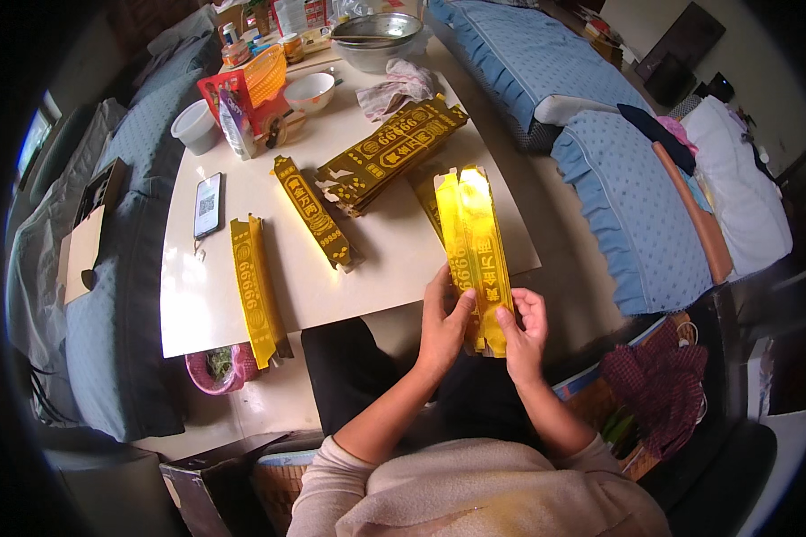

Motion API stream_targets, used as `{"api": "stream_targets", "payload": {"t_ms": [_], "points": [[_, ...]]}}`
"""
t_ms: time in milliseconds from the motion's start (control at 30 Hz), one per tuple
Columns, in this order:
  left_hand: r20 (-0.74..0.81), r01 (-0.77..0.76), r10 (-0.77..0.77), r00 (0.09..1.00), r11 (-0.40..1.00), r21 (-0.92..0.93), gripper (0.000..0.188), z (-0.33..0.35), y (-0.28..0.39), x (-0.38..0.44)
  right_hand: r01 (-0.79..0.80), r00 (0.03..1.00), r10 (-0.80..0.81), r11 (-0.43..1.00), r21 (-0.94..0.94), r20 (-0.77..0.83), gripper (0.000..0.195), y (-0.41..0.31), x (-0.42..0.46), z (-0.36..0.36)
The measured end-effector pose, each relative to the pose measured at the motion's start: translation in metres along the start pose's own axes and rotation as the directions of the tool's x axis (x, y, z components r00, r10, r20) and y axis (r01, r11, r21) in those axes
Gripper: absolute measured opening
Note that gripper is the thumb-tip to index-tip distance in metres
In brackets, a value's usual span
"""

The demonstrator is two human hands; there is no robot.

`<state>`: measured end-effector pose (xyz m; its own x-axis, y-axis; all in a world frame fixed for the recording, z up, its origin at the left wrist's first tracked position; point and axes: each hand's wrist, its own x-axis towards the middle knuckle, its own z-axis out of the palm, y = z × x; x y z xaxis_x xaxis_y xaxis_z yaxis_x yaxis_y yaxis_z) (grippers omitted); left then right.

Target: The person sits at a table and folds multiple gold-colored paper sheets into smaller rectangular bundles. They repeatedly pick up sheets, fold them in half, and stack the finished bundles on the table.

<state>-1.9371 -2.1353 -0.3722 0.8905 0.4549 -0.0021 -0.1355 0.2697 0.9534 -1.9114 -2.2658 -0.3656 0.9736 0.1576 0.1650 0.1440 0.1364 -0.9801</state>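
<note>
Both my hands hold a stack of shiny gold printed paper strips (478,241) over the table's near right edge. My left hand (441,322) grips its left side, the thumb lying on top. On the right side my right hand (525,332) holds it, thumb pressed on the lower part. Beyond the hands lies a pile of flattened gold printed strips (393,151), and part of another shows behind the held stack. A single gold strip (312,211) rests mid-table. Another folded gold strip (252,288) sits at the left, its lower end jutting past the near edge.
On the table (369,288) are a smartphone (208,205), a lidded plastic tub (196,127), pouches (232,111), an orange basket (266,70), a white bowl (309,92), a cloth (397,89) and a metal basin (377,28). Blue-covered sofas (635,208) flank it. A pink basket (221,372) stands below.
</note>
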Motion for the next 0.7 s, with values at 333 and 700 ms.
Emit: {"api": "stream_targets", "payload": {"t_ms": [333,700], "points": [[0.053,0.019,-0.015,0.998,0.998,-0.062,0.081,0.003,0.030,-0.001,0.109,0.994,-0.104,0.983,-0.145,0.043,0.032,-0.013,-0.021,0.015],[0.166,0.198,-0.182,0.969,0.976,-0.087,0.074,-0.021,0.037,-0.021,0.067,0.949,-0.056,0.997,-0.023,0.309,0.021,-0.038,-0.007,0.011]]}}
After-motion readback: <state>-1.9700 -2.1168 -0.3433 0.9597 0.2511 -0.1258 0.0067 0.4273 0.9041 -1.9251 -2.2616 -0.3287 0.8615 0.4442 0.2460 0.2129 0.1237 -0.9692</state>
